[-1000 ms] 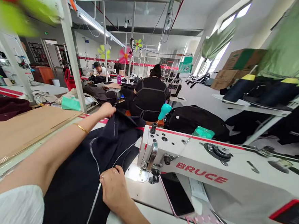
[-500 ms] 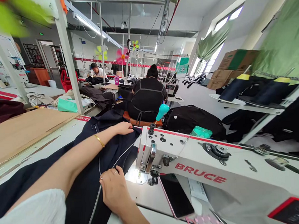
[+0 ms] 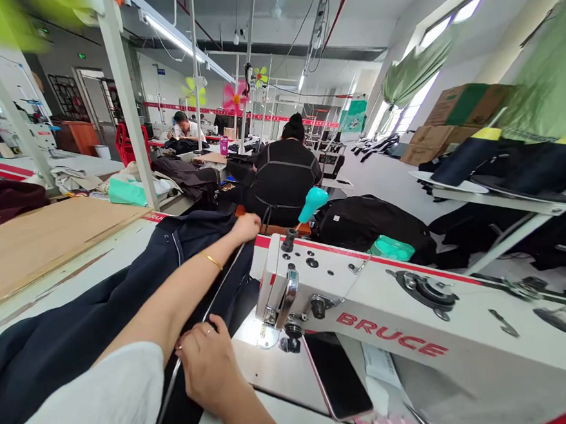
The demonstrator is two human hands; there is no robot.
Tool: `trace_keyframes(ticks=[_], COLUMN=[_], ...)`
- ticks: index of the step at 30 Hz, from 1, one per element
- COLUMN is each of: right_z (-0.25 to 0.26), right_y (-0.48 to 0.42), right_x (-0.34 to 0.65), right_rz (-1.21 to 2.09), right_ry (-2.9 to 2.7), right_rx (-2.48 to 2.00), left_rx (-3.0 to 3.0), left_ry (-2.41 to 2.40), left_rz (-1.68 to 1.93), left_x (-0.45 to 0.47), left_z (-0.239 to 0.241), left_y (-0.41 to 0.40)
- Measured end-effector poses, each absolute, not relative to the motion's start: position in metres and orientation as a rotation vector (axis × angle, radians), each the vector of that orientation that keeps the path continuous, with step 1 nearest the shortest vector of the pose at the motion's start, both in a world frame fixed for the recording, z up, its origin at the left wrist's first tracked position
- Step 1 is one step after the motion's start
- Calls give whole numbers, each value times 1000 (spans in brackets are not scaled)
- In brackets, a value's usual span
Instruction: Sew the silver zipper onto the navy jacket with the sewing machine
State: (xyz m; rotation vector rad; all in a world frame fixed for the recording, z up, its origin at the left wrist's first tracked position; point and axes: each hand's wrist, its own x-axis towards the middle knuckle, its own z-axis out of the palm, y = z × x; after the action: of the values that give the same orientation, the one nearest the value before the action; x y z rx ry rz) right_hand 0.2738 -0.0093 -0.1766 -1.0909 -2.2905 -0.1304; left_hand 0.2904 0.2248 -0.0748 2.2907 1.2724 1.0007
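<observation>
A dark navy garment (image 3: 109,301) lies over the table to the left of a white sewing machine (image 3: 393,333). My left hand (image 3: 246,228), reaching far forward, is closed on the garment's far end. From there a thin pale line, like piping or a zip edge, runs taut toward me. Closer in, my right hand (image 3: 209,366) is closed on the same line, its fingertips partly hidden in the cloth. The machine's lit needle area (image 3: 262,335) is just right of both hands, with no cloth under it.
A phone (image 3: 338,375) lies under the machine arm, beside a white packet (image 3: 381,363). A turquoise-handled tool (image 3: 313,205) stands on the machine head. Thread cones (image 3: 466,157) sit on a rack at right. Ahead, a person in black (image 3: 287,173) sits facing away.
My left hand has moved forward and right with the garment's edge, and the pale line is now straighter. My right hand has shifted slightly left.
</observation>
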Motion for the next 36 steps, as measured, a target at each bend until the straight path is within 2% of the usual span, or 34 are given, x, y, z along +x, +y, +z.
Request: trace_keyframes(ticks=[3, 6, 11, 14, 17, 20, 27, 32, 36], right_z=[-175, -175, -177, -176, -172, -163, -113, -91, -90], right_y=[-7, -6, -5, -5, -4, 3, 79, 153, 189], right_x=[278, 278, 277, 275, 271, 263, 254, 259, 273], right_rz=[-32, 12, 108, 186, 216, 163, 44, 39, 97], right_ry=[-2197, -2189, -2148, -2126, -2135, -2182, -2158, -1842, -1502], right_rx=[-1114, -1180, -1218, -1230, -1228, -1268, -1510, -1774, -1933], left_rx=[2186, 2148, 2316, 2547, 2657, 2653, 2849, 3061, 3035], left_ry=[1454, 1587, 1475, 1296, 1437, 1515, 1004, 340, 201], left_rz=[1045, 1014, 838, 494, 242, 236, 404, 688, 633], left_x=[245, 193, 136, 124, 123, 124, 118, 109, 105], left_z=[-44, -40, -93, -130, -152, -160, -166, -183, -198], left_y=[243, 221, 88, 12, -16, -8, -17, -45, -48])
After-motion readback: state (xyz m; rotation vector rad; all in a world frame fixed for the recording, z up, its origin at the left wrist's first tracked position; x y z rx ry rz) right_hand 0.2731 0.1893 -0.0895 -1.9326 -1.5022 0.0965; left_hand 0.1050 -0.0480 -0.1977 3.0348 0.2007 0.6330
